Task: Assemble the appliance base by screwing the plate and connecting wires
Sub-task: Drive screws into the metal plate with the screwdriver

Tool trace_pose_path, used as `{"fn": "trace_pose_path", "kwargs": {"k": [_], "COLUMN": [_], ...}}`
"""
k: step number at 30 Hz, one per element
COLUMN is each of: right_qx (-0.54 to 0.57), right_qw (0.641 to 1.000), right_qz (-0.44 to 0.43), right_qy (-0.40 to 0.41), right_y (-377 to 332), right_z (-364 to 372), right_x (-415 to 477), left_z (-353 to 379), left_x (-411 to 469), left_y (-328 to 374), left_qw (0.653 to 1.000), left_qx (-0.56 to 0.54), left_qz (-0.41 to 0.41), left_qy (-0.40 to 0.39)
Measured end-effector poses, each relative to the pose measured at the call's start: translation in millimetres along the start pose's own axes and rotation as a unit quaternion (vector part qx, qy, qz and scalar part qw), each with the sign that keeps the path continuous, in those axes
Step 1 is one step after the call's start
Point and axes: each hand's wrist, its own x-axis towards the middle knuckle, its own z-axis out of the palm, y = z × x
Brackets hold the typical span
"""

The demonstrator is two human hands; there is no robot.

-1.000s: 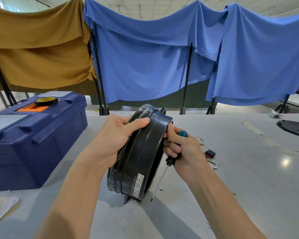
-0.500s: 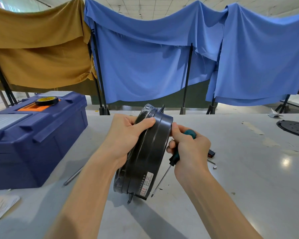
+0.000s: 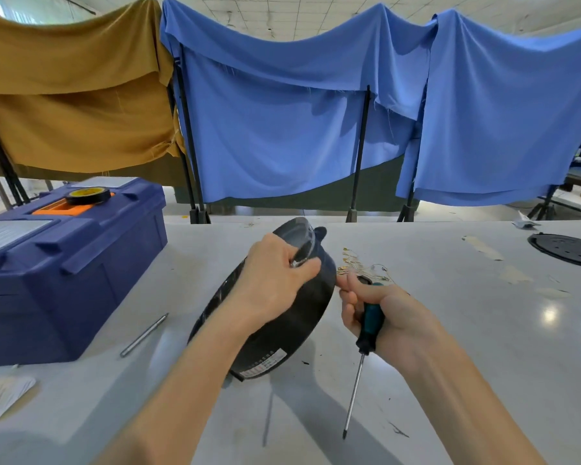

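Gripping base (image 3: 299,325) at upper rim, left hand (image 3: 272,280) is holding it tilted on edge on table (image 3: 483,364). Right hand (image 3: 393,317), just beside base, is clutching screwdriver (image 3: 369,325), tip pointing down. Wires (image 3: 359,266) lying just beyond right hand; plate (image 3: 567,251) well apart, far right.

The appliance base (image 3: 282,323) is black with a white printed label (image 3: 265,359), the screwdriver (image 3: 369,327) teal and black on a silver shaft, the toolbox (image 3: 81,263) navy with an orange inset, the tape roll (image 3: 88,195) black around yellow, the plate (image 3: 567,250) black, one drape (image 3: 282,129) blue, another drape (image 3: 74,105) mustard.
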Motion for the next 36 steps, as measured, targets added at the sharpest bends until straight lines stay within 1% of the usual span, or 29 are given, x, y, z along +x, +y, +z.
{"fn": "trace_pose_path", "kwargs": {"k": [4,7,11,14,16,18,22,29,32,36], "right_qx": [0.04,0.045,0.114,0.141,0.146,0.145,0.15,0.23,0.214,0.195], "right_qw": [0.994,0.987,0.967,0.954,0.953,0.954,0.959,0.943,0.949,0.961], "right_qz": [0.102,0.153,0.224,0.257,0.262,0.258,0.239,0.239,0.229,0.194], "right_qy": [-0.014,-0.022,-0.048,-0.055,-0.051,-0.045,-0.036,-0.031,-0.019,0.008], "right_y": [4.7,10.1,20.6,29.6,34.9,37.2,38.2,31.8,30.7,21.6], "right_z": [-18.4,-34.4,-52.4,-57.1,-58.0,-56.5,-52.5,-54.8,-57.2,-62.9], "right_x": [4.5,6.4,9.7,11.2,12.3,12.1,11.3,1.9,1.4,7.3], "left_z": [14.4,25.0,41.0,54.1,57.2,56.1,55.2,56.4,59.2,62.3], "left_x": [-8.0,-18.4,-34.3,-46.0,-50.7,-50.8,-48.7,-45.8,-47.0,-46.4], "left_y": [-7.1,-12.9,-19.9,-26.8,-30.3,-34.1,-36.4,-37.4,-38.6,-42.4], "left_qw": [0.994,0.984,0.961,0.938,0.931,0.932,0.928,0.928,0.926,0.921], "left_qx": [0.089,0.132,0.227,0.29,0.3,0.292,0.292,0.287,0.294,0.308], "left_qz": [0.024,0.038,0.059,0.063,0.078,0.089,0.084,0.077,0.079,0.081], "left_qy": [-0.059,-0.11,-0.147,-0.178,-0.191,-0.195,-0.215,-0.226,-0.225,-0.225]}}
